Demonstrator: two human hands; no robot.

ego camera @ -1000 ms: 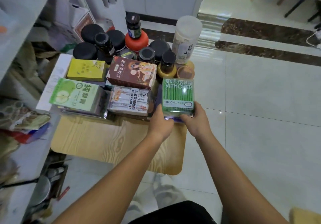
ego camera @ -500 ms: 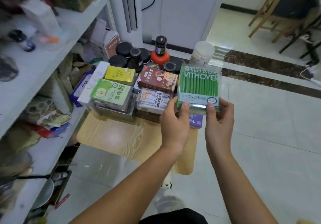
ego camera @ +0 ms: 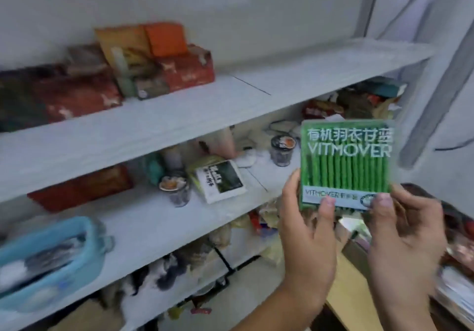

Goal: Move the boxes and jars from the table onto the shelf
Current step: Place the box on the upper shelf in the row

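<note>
Both grips hold one box: the left hand (ego camera: pixel 306 230) and right hand (ego camera: pixel 405 233) pinch the lower corners of the green VITMOVER box (ego camera: pixel 346 164), upright, at three o'clock before the white shelf (ego camera: pixel 179 122).

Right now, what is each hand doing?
Left hand: closed on the lower left edge of the green VITMOVER box.
Right hand: closed on the lower right edge of the same box.
</note>
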